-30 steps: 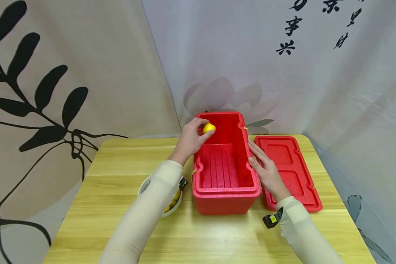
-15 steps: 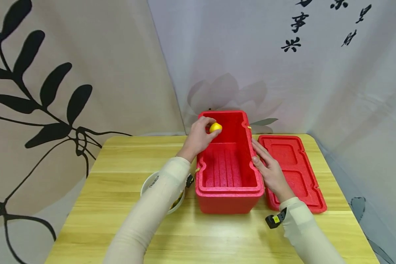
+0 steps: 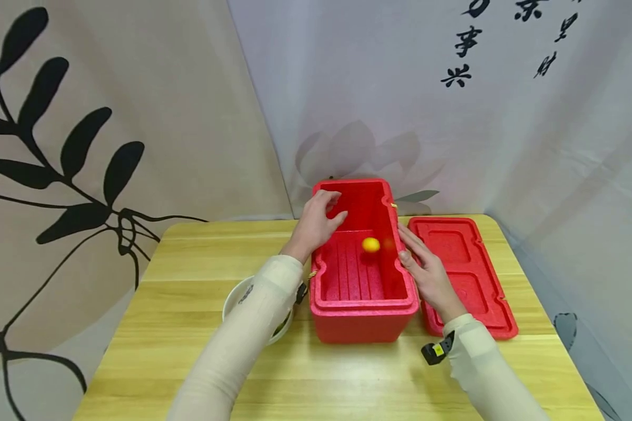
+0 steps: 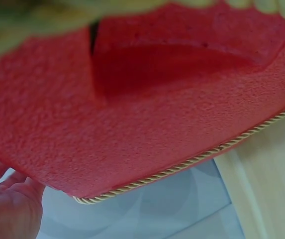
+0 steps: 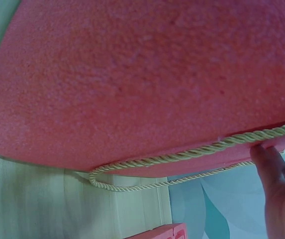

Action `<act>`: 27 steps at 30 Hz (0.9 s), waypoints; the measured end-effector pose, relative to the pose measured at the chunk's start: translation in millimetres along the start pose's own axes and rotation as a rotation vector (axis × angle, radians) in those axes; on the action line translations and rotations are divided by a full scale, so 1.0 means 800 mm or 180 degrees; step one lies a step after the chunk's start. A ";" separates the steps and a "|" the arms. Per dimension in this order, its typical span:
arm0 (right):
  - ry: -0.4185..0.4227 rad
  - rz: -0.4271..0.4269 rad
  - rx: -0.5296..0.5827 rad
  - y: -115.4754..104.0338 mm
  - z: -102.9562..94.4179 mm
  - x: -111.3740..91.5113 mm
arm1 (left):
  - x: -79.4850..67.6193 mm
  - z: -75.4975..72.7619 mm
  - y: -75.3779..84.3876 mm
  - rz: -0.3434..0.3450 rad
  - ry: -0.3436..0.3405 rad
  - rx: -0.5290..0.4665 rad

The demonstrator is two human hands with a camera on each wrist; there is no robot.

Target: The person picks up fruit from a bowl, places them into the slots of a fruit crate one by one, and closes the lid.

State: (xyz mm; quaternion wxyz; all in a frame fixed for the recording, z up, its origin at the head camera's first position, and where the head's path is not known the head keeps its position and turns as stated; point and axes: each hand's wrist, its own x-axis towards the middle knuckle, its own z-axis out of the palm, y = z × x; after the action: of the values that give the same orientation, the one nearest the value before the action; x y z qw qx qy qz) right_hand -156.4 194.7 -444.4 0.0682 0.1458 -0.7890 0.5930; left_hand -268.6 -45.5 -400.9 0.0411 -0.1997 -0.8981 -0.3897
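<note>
A red foam box [image 3: 363, 323] stands on the table with its top off. Within its walls is a small yellow lemon-like fruit [image 3: 371, 245], right of the middle; whether it touches the bottom I cannot tell. My left hand [image 3: 316, 225] is over the box's left rim, fingers bent loosely and holding nothing, apart from the fruit. With fairly straight fingers, my right hand [image 3: 429, 272] rests against the box's right side, thumb near the rim. The right wrist view has those fingertips [image 5: 264, 154] beside a gold rope [image 5: 182, 155] on the box wall.
The red lid [image 3: 466, 275] lies flat right of the box. A white bowl [image 3: 236, 293] is left of it, mostly hidden under the left sleeve; its contents are hardly visible. A printed curtain [image 3: 400, 105] hangs behind the wooden table [image 3: 347, 380].
My left hand has let go of the yellow fruit, which has moved right and down into the box. That hand first shifted slightly right over the box. My right hand keeps its place.
</note>
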 end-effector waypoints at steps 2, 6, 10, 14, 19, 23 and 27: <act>0.0004 -0.0008 0.0001 0.000 -0.001 0.001 | -0.001 0.000 0.000 -0.0023 0.0000 -0.0026; 0.0009 -0.0037 -0.0009 0.001 -0.002 0.002 | -0.002 0.000 -0.002 -0.0016 0.0024 -0.0136; -0.0002 -0.0010 0.0023 0.002 -0.001 0.000 | -0.005 0.000 -0.005 0.0062 0.0073 -0.0230; 0.0000 0.0016 0.0032 0.002 0.000 -0.003 | -0.011 -0.002 -0.009 0.0123 0.0166 -0.0460; -0.0005 0.0051 0.0043 0.001 0.002 -0.003 | -0.021 -0.014 -0.016 0.0166 0.0391 -0.0893; -0.0004 0.0066 0.0044 0.000 0.002 -0.002 | -0.031 -0.031 -0.020 0.0236 0.0508 -0.1074; 0.0019 0.0042 0.0018 0.000 0.002 -0.003 | -0.044 -0.048 -0.024 0.0388 0.0635 -0.0957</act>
State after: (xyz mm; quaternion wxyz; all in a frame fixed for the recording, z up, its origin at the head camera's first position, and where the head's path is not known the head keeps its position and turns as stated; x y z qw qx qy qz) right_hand -154.5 193.8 -445.6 0.0663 0.1389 -0.7880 0.5961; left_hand -246.9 -96.3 -395.5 0.1232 -0.2179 -0.8075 -0.5341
